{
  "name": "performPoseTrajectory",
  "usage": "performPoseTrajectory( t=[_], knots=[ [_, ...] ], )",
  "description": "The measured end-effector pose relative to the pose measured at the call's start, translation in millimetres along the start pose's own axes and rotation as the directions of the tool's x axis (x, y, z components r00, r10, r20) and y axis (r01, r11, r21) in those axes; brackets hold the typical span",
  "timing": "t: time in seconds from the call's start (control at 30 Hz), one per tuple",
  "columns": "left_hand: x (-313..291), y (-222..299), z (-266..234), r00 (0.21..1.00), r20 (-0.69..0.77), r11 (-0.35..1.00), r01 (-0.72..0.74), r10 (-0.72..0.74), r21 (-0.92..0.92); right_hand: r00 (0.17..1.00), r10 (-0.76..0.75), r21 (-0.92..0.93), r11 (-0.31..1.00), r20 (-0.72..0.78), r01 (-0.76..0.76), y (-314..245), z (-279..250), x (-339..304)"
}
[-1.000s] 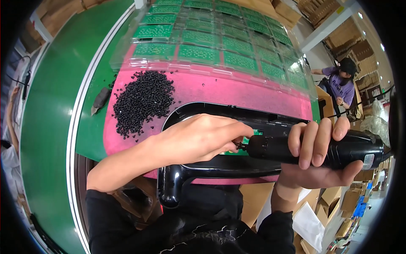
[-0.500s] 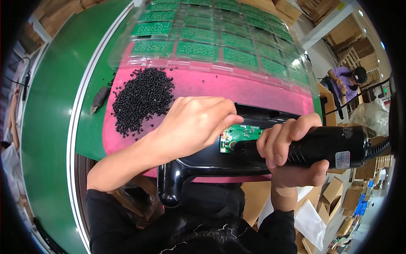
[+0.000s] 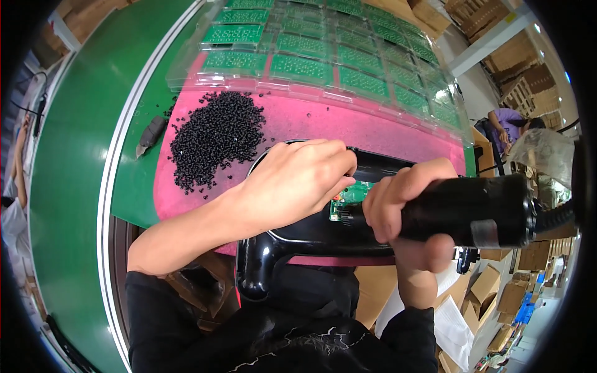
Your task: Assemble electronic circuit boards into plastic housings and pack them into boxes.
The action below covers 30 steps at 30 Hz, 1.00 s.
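Observation:
My right hand (image 3: 401, 202) wraps around a thick black electric screwdriver (image 3: 476, 211), held almost level with its cord end to the right. Its dark front end reaches over a small green circuit board (image 3: 336, 213), seated in the recess of a glossy black plastic housing (image 3: 311, 241). The hand hides part of the board, and the thumb is smeared by motion. My left hand (image 3: 295, 180) rests over the housing's left part, fingers curled and thumb pressed to them beside the board. Whatever that pinch holds, if anything, is hidden.
A heap of tiny black screws (image 3: 217, 140) lies on the pink mat (image 3: 292, 118). Behind it, clear plastic trays (image 3: 298, 87) hold several green boards. A dark grey lump (image 3: 151, 135) sits on the green table (image 3: 74, 205). Cardboard boxes stand at right, near a seated person (image 3: 507, 127).
My right hand and the screwdriver have shifted a little left over the board. The left hand keeps its curled grip. The whole view has shifted slightly.

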<state>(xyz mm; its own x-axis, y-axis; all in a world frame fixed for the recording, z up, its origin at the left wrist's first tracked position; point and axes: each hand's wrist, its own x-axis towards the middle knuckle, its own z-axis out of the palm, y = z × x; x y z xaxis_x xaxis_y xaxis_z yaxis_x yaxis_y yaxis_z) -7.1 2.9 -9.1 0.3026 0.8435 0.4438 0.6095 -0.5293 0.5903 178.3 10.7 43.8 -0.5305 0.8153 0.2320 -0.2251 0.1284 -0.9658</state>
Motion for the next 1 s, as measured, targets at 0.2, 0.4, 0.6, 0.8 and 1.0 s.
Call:
performPoseTrajectory(
  t=[0.2, 0.4, 0.6, 0.8, 1.0],
  knots=[
    [-2.9, -3.3, 3.9, 0.993, 0.105, 0.997, -0.061, 0.057, 0.037, 0.940, -0.116, 0.045, 0.993, 0.320, 0.107, 4.7, -24.2, 5.7],
    [-0.9, -1.5, 1.3, 0.990, 0.131, 0.997, -0.052, 0.044, 0.056, 0.989, -0.037, 0.115, 0.993, 0.146, 0.020, 2.9, -6.3, 8.5],
    [-1.6, -6.7, 2.1, 0.978, 0.193, 0.996, -0.084, 0.085, -0.011, 0.927, -0.374, 0.204, 0.906, -0.030, 0.372, 2.5, -9.8, -2.7],
    [2.5, -4.1, 3.9, 0.981, 0.107, 0.948, -0.122, 0.159, -0.293, 0.858, -0.485, 0.217, 0.831, -0.172, 0.513, -12.6, -14.3, -1.1],
    [7.6, -2.3, 3.3, 0.968, 0.180, 0.908, -0.087, 0.174, -0.410, 0.851, -0.495, 0.220, 0.823, -0.176, 0.524, -20.2, -22.9, -8.2]
  ],
)
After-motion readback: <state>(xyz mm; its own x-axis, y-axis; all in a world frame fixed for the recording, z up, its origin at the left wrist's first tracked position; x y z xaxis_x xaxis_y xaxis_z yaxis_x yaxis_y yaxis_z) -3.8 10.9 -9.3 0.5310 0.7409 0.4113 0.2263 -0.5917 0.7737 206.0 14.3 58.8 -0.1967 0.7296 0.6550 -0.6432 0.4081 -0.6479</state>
